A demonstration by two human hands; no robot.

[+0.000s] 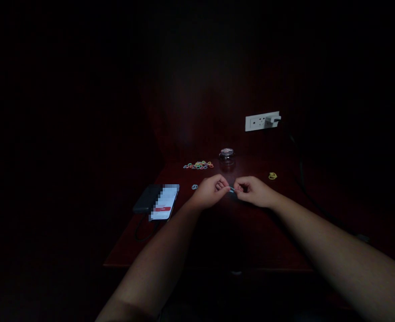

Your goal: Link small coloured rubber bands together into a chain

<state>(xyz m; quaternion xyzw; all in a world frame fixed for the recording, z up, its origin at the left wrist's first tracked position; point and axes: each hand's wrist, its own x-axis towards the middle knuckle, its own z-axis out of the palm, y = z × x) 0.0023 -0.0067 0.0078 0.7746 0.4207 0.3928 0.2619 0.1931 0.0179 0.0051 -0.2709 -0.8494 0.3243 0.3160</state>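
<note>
Between my two hands a small light-blue elastic band [231,189] is held above the dark red table. My left hand [212,190] pinches its left end with thumb and fingers. Its right end is gripped by my right hand [252,191], whose fingers are curled closed. Just left of my left hand lies a little group of pale blue bands [194,187]. Behind it spreads a loose pile of multicoloured bands [200,165]. Yellow bands [273,176] sit to the right of my right hand.
A clear lidded jar [227,156] stands at the back. On the left, a lit phone [165,203] lies against a dark block-shaped item [146,199] with a cable. A wall socket [262,121] holds a plug, and a dark cable [303,179] runs down the right. The surroundings are very dark.
</note>
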